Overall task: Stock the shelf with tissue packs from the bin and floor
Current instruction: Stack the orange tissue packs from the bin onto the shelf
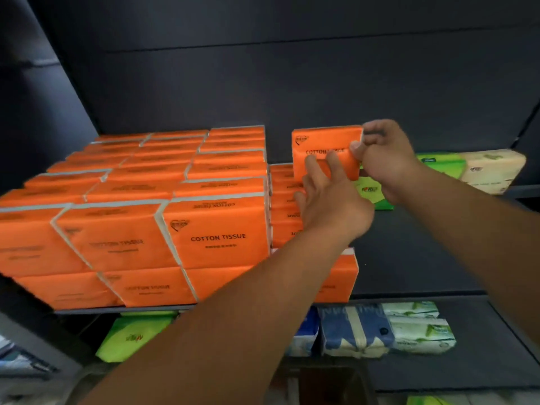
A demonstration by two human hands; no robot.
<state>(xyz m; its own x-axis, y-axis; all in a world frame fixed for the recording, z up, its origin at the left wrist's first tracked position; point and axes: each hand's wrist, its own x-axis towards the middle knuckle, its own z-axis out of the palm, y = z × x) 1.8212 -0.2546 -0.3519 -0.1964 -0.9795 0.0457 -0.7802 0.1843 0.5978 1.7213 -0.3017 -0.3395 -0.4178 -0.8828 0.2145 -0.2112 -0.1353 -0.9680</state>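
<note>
An orange "COTTON TISSUE" pack [324, 141] stands upright at the back of a short row of orange packs [282, 200] on the dark shelf [409, 258]. My right hand [385, 159] pinches its right edge between thumb and fingers. My left hand [330, 197] has straight fingers touching the pack's front face. To the left, a large block of stacked orange packs [140, 206] fills the shelf, two layers high. Another orange pack [342, 276] lies at the shelf front, partly hidden by my left forearm.
Green packs [371, 191] and a green-and-cream pack [473, 168] lie on the shelf behind my right hand. On the lower shelf sit a green pack [131, 334], blue-and-white packs [353, 328] and white-green packs [420, 325]. A dark bin [330, 384] stands below.
</note>
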